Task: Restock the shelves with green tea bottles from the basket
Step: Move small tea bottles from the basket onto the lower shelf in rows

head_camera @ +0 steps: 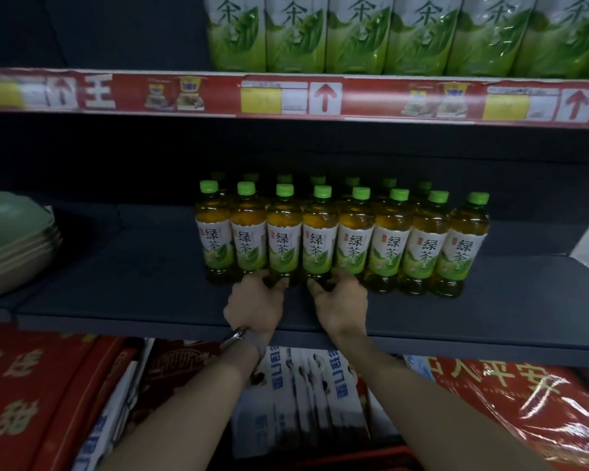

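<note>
Both your hands reach onto the dark shelf (116,300). Your left hand (254,302) curls its fingers around the base of the third green tea bottle (284,237) from the left; your right hand (342,297) grips the base of the fourth bottle (320,239) just beside it. Both bottles stand upright in the near row of eight green-capped bottles (422,244), with a second row behind. Larger green tea bottles (354,32) fill the shelf above. Stacked green trays (11,239) sit far left. Basket not visible.
</note>
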Action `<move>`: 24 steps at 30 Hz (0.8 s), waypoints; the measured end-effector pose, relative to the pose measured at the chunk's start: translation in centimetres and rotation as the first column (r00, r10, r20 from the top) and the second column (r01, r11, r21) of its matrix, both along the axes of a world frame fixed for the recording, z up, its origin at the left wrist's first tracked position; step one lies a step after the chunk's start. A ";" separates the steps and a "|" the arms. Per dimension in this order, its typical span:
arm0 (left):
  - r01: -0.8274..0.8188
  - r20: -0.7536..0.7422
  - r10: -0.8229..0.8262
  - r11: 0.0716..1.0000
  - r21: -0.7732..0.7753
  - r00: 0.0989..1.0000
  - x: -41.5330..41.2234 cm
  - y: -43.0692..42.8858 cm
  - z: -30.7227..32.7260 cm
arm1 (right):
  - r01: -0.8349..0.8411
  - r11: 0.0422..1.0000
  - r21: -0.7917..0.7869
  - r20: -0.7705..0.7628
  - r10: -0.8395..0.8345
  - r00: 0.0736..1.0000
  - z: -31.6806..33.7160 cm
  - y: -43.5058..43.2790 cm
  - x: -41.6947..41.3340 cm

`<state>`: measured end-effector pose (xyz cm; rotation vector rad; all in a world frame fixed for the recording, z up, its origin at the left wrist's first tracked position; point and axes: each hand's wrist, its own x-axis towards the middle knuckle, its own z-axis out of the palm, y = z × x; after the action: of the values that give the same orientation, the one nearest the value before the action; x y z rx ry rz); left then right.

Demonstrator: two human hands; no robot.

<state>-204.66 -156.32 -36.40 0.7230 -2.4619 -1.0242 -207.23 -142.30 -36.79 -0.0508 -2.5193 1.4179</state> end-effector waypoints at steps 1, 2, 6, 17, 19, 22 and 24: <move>-0.011 0.002 0.011 1.000 -0.023 1.000 -0.1 0.1 -0.1 | 0.017 1.000 0.018 -0.015 -0.017 1.000 -0.1 -0.2 -0.1; -0.024 0.007 0.024 0.999 -0.048 1.000 -0.2 0.2 -0.3 | 0.037 0.999 0.039 -0.023 -0.036 0.999 -0.3 -0.4 -0.1; -0.078 0.012 0.081 0.987 -0.142 0.997 -0.5 0.6 -1.2 | 0.090 0.987 0.134 -0.014 -0.089 0.996 -0.6 -0.7 0.0; 0.021 -0.030 -0.025 0.992 -0.127 0.999 0.1 0.1 -1.2 | 0.105 0.984 0.141 -0.067 -0.097 0.993 -0.6 -0.9 0.4; 0.053 -0.067 -0.055 0.998 -0.019 0.996 0.3 -0.7 -0.9 | 0.118 0.988 0.101 -0.073 -0.111 0.991 -0.4 -1.0 0.8; 0.084 -0.135 -0.071 0.993 0.089 0.988 1.0 -2.5 -0.6 | 0.122 0.990 0.074 -0.083 -0.115 0.990 -0.5 -1.2 1.3; 0.065 -0.149 -0.051 0.993 0.094 0.988 1.5 -3.9 -0.6 | 0.076 0.991 0.106 -0.058 -0.071 0.996 -0.6 -1.5 1.6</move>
<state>-203.16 -160.25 -36.97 0.5867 -2.3327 -1.1843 -205.63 -143.80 -37.41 -0.0833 -2.5176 1.2371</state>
